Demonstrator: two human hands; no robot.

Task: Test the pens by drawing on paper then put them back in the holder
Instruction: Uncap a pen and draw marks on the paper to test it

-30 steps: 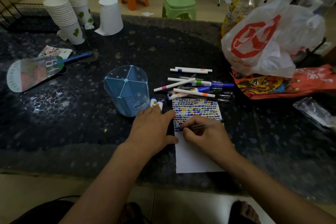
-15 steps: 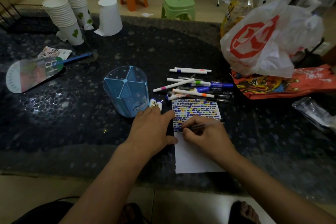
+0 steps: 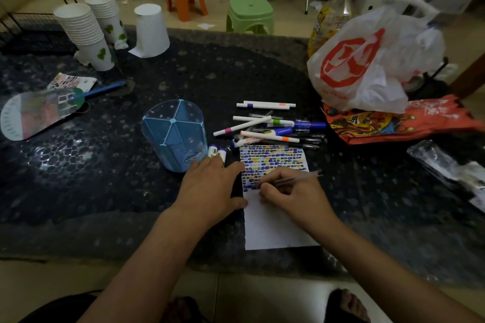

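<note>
Right at the paper [image 3: 275, 220], the pen [image 3: 294, 179] sits pinched in the right hand [image 3: 294, 195], its tip on the lowest row of coloured marks. Left hand [image 3: 210, 186] lies flat with relaxed fingers [image 3: 207, 165], steadying the sheet's left edge. Blue holder [image 3: 174, 136] stands just left; loose pens [image 3: 270, 126] lie heaped behind on the dark table [image 3: 78, 178].

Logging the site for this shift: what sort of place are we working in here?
Probably a home living area, not an office: a dark stone-topped table cluttered with stacked paper cups and a plastic shopping bag, with small plastic stools on the tiled floor beyond.
</note>
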